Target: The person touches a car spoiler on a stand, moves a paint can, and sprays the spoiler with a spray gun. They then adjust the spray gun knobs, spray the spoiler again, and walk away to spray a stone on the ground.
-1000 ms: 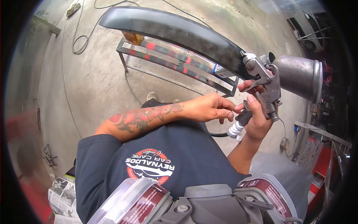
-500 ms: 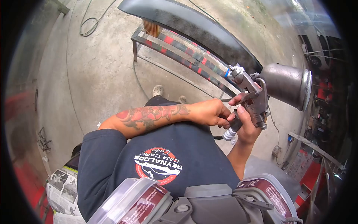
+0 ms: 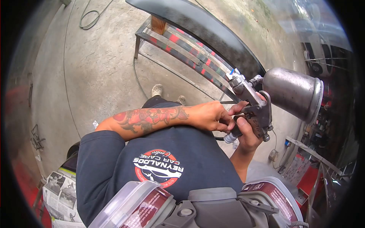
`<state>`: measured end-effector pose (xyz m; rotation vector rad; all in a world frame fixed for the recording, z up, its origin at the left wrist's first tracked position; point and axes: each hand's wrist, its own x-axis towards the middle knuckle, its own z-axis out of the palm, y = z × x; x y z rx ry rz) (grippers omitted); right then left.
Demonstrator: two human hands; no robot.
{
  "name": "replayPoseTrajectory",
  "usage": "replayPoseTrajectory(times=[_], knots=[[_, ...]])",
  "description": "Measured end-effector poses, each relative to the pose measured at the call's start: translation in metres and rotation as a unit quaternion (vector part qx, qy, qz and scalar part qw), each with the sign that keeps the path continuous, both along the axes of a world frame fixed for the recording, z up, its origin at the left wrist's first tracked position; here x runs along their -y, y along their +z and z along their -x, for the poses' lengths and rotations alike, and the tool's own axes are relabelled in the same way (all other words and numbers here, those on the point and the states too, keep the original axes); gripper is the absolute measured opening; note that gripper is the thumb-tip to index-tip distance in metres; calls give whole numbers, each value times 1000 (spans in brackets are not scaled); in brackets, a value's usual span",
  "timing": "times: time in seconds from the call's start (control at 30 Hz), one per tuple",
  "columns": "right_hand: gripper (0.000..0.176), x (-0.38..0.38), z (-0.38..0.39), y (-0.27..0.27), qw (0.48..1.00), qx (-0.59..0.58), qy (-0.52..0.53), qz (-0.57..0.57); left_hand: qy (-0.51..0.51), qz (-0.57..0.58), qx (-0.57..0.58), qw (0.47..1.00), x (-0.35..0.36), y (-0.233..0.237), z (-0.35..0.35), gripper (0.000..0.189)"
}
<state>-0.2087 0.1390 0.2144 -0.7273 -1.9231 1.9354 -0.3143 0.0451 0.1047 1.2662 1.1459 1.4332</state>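
My right hand (image 3: 247, 133) is wrapped around the grip of the spray gun (image 3: 255, 110), fingers closed tight on it, with the forefinger lying along the trigger. The gun sits to the right of my chest and tilts so that its nozzle (image 3: 234, 78) points far and left, close to the right end of the dark curved panel (image 3: 213, 32). Its dull metal cup (image 3: 292, 93) juts out to the right of the gun body. My left hand (image 3: 208, 115) reaches across my front, its tattooed forearm lying over my dark shirt (image 3: 159, 159). The left fingers (image 3: 227, 122) are curled narrow and pinched against the lower end of the gun's grip, just above the white hose fitting (image 3: 229, 138); the exact part they pinch is hidden by my knuckles. The panel lies on a metal stand (image 3: 178, 51) streaked with red and black paint, on the far side of me. The stand rests on a concrete floor (image 3: 99, 76), where a thin hose (image 3: 89, 19) loops at the far left. The toes of my shoes (image 3: 156, 90) show just beyond my shirt. Newspaper sheets (image 3: 59, 193) lie near me on the left, and my respirator (image 3: 213, 207) fills the nearest edge of the view.
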Motion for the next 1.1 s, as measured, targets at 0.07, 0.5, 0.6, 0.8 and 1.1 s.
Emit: replayPoseTrajectory(times=[0.07, 0.5, 0.6, 0.8, 1.1], knots=[[77, 3, 1, 0, 1000, 0, 1, -2, 1, 2, -10, 1000, 3, 0, 1, 8], [75, 1, 0, -7, 999, -25, 19, 8, 2, -29, 11, 1000, 6, -5, 1, 13], [70, -1, -3, -11, 998, -55, 34, 23, -9, -16, -14, 1000, 6, -7, 3, 14], [69, 1, 7, -10, 999, -32, 41, 0, 3, 83, -64, 994, 18, 11, 22, 20], [64, -5, 13, -32, 988, -19, 47, -146, 229, -185, -226, 929, 31, 56, 57, 40]])
